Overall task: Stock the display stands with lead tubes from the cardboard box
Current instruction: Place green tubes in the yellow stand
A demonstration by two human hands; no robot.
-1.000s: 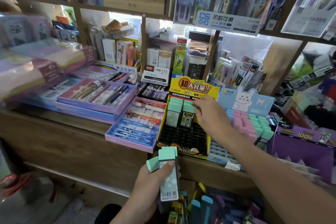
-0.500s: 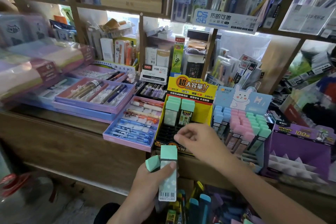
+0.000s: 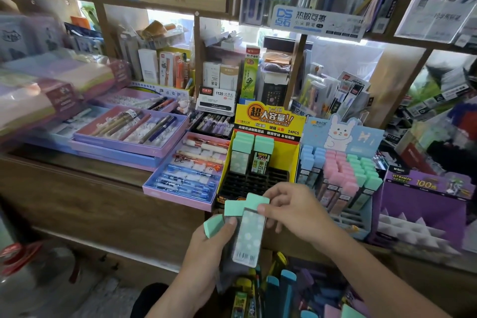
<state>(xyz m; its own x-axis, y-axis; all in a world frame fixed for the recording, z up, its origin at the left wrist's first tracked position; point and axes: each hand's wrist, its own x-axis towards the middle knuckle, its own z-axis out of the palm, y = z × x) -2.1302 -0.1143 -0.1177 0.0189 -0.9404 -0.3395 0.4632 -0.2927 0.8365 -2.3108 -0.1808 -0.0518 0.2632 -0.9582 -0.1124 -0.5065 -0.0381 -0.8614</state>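
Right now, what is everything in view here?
Yellow stand: one, on the counter, slots mostly empty.
Stocked tubes: two, mint caps, yellow stand's back row.
Bunny stand: one, blue, right of it, holding blue, pink, green tubes.
Purple stand: one, far right.
Pen trays: several, lilac and pink, left.
Loose tubes: many, mixed colours, below the counter.
Held tubes: three mint caps showing, left hand.
Left hand: grips held tubes.
Right hand: pinches the front one.

a: the mint-green rectangular lead tube?
b: smooth plastic. matt cap, body with a slight sheen.
a: the yellow printed display stand?
b: glossy cardboard, and inside it a black slotted insert of matt plastic.
a: the brown tabletop?
b: wood, matt, grain showing.
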